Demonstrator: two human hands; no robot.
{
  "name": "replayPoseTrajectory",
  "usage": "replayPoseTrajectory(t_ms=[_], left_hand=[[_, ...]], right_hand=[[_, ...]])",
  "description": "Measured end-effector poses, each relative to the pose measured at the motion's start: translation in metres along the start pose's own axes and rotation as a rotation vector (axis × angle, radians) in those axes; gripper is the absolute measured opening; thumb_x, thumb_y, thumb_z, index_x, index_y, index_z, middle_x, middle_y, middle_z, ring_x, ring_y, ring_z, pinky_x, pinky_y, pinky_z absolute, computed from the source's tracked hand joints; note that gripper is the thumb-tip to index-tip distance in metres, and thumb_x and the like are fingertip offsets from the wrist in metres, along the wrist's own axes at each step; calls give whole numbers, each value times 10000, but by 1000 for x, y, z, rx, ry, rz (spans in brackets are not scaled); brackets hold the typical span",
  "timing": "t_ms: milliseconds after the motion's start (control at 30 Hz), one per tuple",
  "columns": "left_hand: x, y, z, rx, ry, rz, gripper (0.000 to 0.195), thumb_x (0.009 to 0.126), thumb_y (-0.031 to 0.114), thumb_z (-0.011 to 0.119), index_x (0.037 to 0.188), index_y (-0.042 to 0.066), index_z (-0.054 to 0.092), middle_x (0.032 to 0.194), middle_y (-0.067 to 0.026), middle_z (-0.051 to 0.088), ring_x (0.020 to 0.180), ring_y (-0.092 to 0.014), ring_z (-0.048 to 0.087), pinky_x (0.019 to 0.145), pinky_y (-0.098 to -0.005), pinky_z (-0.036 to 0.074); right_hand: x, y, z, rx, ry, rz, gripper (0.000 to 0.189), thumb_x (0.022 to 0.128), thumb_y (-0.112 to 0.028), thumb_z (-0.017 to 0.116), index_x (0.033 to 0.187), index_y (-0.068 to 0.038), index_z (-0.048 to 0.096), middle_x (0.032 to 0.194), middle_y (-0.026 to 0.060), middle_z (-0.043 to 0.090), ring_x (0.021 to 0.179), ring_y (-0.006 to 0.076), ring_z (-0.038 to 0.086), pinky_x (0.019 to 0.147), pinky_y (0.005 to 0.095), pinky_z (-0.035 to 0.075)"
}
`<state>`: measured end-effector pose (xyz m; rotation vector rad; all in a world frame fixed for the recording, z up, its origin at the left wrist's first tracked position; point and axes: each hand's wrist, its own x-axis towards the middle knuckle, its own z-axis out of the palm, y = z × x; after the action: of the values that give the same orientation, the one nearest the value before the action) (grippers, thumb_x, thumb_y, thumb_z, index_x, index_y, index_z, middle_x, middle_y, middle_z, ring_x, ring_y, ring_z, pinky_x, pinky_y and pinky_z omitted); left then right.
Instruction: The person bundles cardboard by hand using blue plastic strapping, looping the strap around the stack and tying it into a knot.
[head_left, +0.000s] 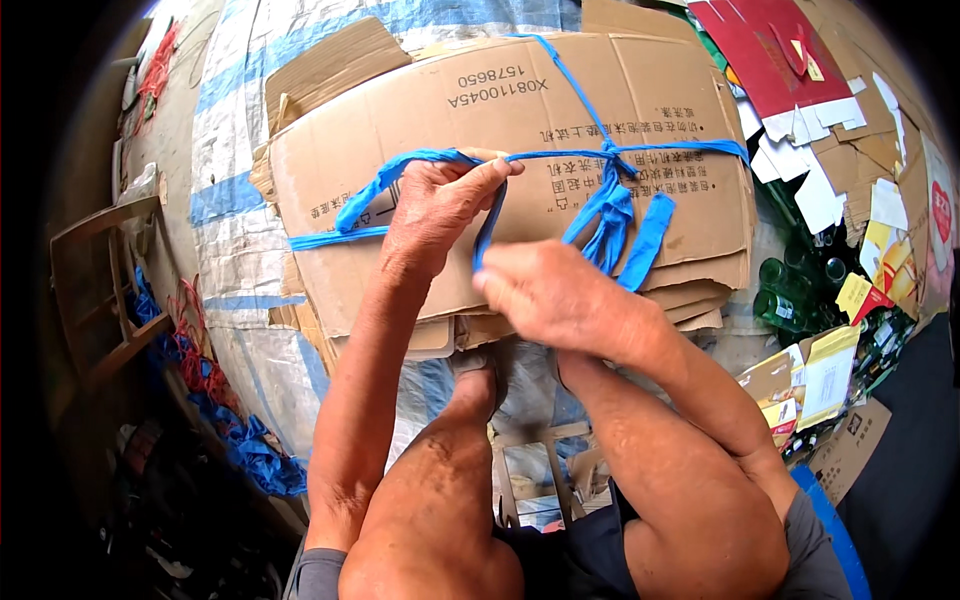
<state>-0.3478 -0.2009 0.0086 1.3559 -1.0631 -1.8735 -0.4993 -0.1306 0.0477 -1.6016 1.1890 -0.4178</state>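
A stack of flattened cardboard boxes (450, 97) lies before me, printed with writing. Blue cloth-like strapping (566, 77) runs around it both ways and is knotted (613, 150) right of the middle, with loose tails hanging from the knot. My left hand (446, 195) pinches the strap between thumb and fingers near the centre of the stack; a loop of strap bulges out to its left. Lower and to the right, my right hand (559, 296), slightly blurred, grips the strap length that comes down from the left hand. Its fingertips are partly hidden.
A blue-and-white woven tarp (232, 150) covers the floor. Green glass bottles (784, 292), torn cartons (817, 367) and a dark red paper bag (787, 60) lie at the right. A wooden frame (109, 292) and blue and red strips (240, 442) are at the left.
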Motion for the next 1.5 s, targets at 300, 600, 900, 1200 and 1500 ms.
replayPoseTrajectory(t_ms=[300, 600, 900, 1200, 1500], left_hand=[[5, -1, 5, 410, 62, 440, 128, 961, 32, 655, 1060, -3, 728, 763, -19, 680, 689, -70, 601, 620, -232, 499], [8, -12, 12, 504, 207, 801, 183, 880, -14, 699, 1039, 62, 747, 859, -129, 754, 767, -189, 741, 650, -287, 558], [4, -9, 8, 594, 164, 855, 242, 866, -73, 681, 1049, 77, 733, 836, -94, 734, 689, -170, 684, 622, -302, 532], [-9, -15, 12, 290, 176, 569, 171, 943, -8, 663, 1089, 45, 735, 920, -90, 764, 812, -120, 694, 721, -286, 543], [-4, 0, -3, -33, 47, 146, 262, 999, 215, 630, 1120, -1, 714, 860, -95, 758, 508, -2, 339, 468, -178, 256]], right_hand=[[15, 1, -78, -81, 282, -54, 208, 937, -220, 560, 904, -28, 634, 813, 223, 635, 827, 439, 615, 719, 485, 497], [69, 37, -80, -91, 228, -13, 492, 1022, -446, 513, 929, 6, 683, 702, 80, 589, 660, 185, 562, 664, 329, 478], [85, 34, -76, 390, -96, 154, 397, 1005, -429, 543, 1013, -72, 718, 805, -5, 663, 700, 86, 585, 612, 235, 465], [87, 40, -71, 1079, 285, 2, 136, 948, -80, 636, 1061, -10, 664, 892, 82, 699, 789, 167, 702, 774, 304, 593], [64, 22, -81, 1033, 296, -271, 232, 1032, -123, 506, 1215, 4, 567, 875, 66, 638, 807, 162, 664, 849, 325, 577]])
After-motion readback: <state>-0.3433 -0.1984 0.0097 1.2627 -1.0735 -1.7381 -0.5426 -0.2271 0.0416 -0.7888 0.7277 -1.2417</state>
